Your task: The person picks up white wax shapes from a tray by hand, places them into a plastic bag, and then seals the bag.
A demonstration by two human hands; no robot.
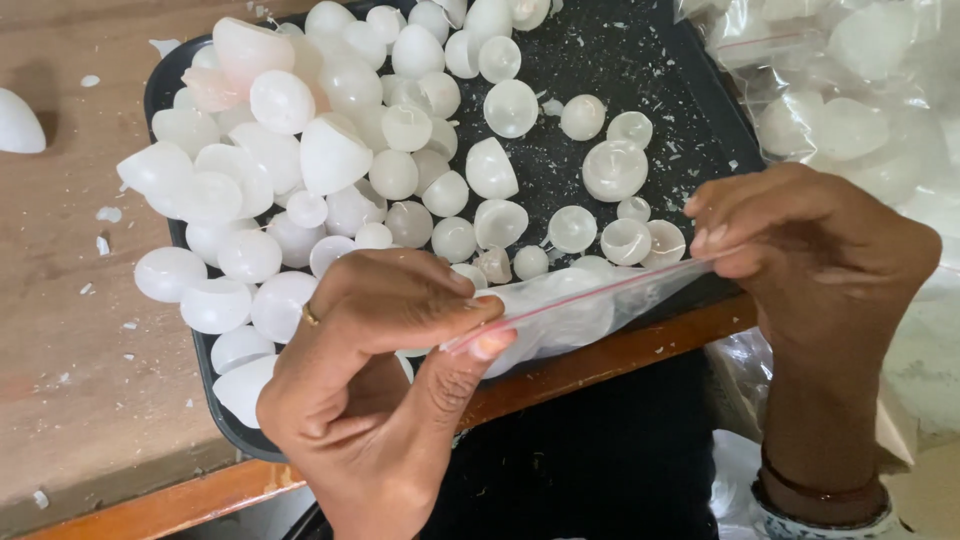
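Observation:
My left hand (375, 385) and my right hand (810, 255) pinch the two ends of a clear zip bag (570, 310) along its red seal strip. The bag is stretched level between them and holds white rounded pieces. It hangs over the near edge of a black tray (690, 100). The tray is heaped with many white half-shell pieces (330, 150), thickest on its left side. A ring sits on a finger of my left hand, and a band circles my right wrist.
The tray rests on a brown wooden table (70, 330) strewn with white crumbs. One white shell (18, 122) lies at the far left. Clear filled bags (850, 90) are piled at the right. Dark cloth (600, 460) is below the table edge.

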